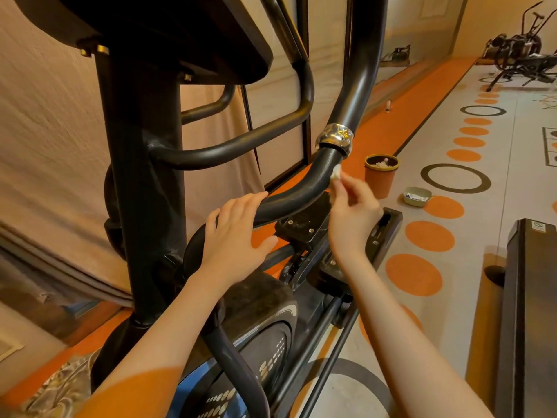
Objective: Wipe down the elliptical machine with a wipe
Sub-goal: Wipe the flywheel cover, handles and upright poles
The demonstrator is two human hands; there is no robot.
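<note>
The black elliptical machine (pixel 141 182) fills the left and middle of the head view. Its curved moving arm (pixel 319 176) bends down from a chrome joint (pixel 334 137). My right hand (pixel 352 215) pinches a small crumpled white wipe (pixel 336 173) and presses it against the arm just below the chrome joint. My left hand (pixel 235 233) lies on the lower part of the same arm, fingers straight and spread over the tube. The machine's pedals (pixel 301 224) sit under both hands.
An orange bin (pixel 381 176) with white scraps stands on the floor right of the arm, and a small green dish (pixel 417 196) lies beyond it. A dark treadmill edge (pixel 527 312) runs along the right. Another exercise bike (pixel 518 58) stands far back. A curtain (pixel 45 131) hangs at left.
</note>
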